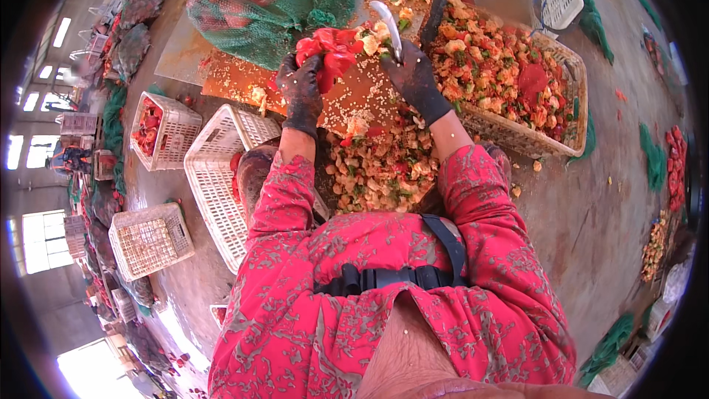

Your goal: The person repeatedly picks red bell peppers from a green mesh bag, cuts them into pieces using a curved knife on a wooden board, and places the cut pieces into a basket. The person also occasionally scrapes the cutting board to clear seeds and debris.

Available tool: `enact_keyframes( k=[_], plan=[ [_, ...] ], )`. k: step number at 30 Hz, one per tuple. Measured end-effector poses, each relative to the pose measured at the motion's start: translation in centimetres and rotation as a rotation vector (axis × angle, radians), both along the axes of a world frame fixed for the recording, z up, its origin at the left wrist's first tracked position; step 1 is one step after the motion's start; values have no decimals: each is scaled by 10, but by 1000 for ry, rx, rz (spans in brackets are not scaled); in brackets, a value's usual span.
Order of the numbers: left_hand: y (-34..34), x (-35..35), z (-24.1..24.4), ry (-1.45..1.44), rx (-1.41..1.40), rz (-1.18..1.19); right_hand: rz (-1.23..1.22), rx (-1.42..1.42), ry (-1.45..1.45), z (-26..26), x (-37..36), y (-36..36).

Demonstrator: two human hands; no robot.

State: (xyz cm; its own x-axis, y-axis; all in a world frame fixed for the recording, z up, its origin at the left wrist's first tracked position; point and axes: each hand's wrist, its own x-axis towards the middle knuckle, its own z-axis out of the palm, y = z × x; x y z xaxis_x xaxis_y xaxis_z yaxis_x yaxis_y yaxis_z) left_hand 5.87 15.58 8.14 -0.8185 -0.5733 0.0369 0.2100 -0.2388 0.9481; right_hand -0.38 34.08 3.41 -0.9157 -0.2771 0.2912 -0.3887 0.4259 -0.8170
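Note:
My left hand (302,91), in a dark glove, grips cut red bell peppers (332,54) over the seed-strewn work table (354,97). In my right hand (414,77), also gloved, is a knife with a curved blade (388,19) that points up and away from me. Pale pepper cores (372,43) show between the peppers and the blade; whether they are still attached to the flesh I cannot tell. Just beyond my left hand lies a green mesh sack (260,27) full of red peppers. A heap of cores and seeds (382,172) sits below my hands, between my legs.
At right stands a crate (526,136) heaped with pepper cores. To the left are a large white crate (213,177) with some red pieces, a smaller crate (171,133) of red peppers and another crate (149,244). Filled mesh sacks (133,50) line the far left. Green netting (653,158) lies on the right floor.

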Motion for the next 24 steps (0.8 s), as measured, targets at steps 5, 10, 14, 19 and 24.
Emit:
enact_keyframes(
  k=[5,10,14,19,24],
  plan=[
    [23,9,-4,-130,-696,-179,44,-67,228,17,8,-12],
    [28,12,-2,-93,-8,-269,270,-349,-269,17,1,-5],
    [-2,-17,-48,-84,264,-20,237,-313,-128,20,10,-10],
    [-17,-42,-45,55,-2,-59,-25,-64,192,-1,2,-5],
    [-1,-25,-29,147,238,-410,-278,-50,260,6,-34,13]
  ],
)
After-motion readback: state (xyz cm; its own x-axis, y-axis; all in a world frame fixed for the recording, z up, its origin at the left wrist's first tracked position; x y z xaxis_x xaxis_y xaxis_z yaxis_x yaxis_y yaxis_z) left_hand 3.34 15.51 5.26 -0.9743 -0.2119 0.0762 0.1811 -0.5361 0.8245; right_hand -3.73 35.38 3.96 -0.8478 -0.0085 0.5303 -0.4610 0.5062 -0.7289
